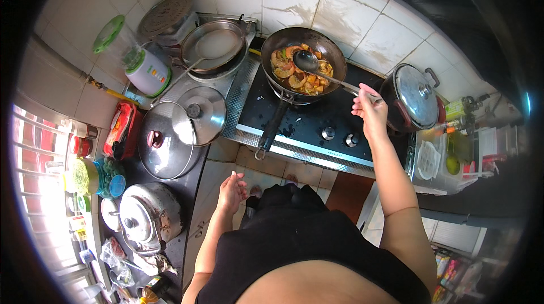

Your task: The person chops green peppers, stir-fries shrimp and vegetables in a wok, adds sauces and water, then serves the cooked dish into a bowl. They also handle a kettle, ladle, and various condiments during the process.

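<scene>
My right hand (370,110) grips the handle end of a metal ladle (306,61), whose bowl rests among the food in a dark wok (332,48). Shrimp (296,81) with orange-brown chunks and bits of green lie in the wok. It sits on the left part of a black gas stove (293,123), its long black handle (274,123) pointing towards me. My left hand (231,192) hangs below the counter edge, holding nothing, its fingers loosely curled and apart. A lidded pot (414,96) stands just right of my right hand.
Left of the stove are a frying pan (212,44) with a ladle in it, a blender (146,70) and two pot lids (163,142). A worn metal kettle (151,214) stands on the left counter. Bottles (461,123) and plastic containers (442,159) are at the right.
</scene>
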The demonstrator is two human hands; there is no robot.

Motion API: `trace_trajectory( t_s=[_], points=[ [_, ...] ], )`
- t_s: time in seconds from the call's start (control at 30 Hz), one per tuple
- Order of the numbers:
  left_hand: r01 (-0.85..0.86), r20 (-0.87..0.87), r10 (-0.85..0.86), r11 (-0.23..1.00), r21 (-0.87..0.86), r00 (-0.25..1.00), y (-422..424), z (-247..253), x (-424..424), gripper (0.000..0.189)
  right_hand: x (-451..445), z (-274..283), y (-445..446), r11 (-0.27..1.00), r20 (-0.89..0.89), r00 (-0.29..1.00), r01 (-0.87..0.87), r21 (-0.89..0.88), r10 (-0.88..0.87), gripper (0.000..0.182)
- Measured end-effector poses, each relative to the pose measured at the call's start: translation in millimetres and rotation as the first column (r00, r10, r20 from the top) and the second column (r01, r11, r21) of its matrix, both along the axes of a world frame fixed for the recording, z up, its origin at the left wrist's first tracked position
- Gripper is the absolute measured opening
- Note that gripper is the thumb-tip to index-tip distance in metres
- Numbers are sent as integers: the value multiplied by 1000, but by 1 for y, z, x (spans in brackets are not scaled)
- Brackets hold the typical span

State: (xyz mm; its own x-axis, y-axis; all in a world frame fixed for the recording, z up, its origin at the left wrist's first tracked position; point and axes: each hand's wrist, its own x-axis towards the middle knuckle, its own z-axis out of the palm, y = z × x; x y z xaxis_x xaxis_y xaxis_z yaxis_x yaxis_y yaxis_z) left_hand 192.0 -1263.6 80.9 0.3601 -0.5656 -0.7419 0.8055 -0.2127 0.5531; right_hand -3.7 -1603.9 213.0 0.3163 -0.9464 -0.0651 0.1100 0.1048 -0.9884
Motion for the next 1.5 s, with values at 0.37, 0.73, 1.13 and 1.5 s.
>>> trace_trajectory(
  t_s=[0.37, 0.73, 1.13, 1.5],
  points=[
    [25, 17, -26, 999, 48, 1000, 5, -6, -14, 31, -15, 4, 26, 809, -323, 941, -112, -577, -100, 26],
    [39, 58, -40, 999, 13, 998, 5, -4, -7, 33, -12, 2, 26, 730, -362, 917, -134, -670, -165, 23],
    [68, 67, -70, 997, 35, 995, 7, -5, -4, 33, -2, 10, 27, 825, -308, 947, -106, -555, -85, 22],
    [87, 68, -89, 996, 29, 994, 16, -14, 2, 32, -27, 53, 37, 938, -191, 971, 73, -340, -145, 18]
  ],
)
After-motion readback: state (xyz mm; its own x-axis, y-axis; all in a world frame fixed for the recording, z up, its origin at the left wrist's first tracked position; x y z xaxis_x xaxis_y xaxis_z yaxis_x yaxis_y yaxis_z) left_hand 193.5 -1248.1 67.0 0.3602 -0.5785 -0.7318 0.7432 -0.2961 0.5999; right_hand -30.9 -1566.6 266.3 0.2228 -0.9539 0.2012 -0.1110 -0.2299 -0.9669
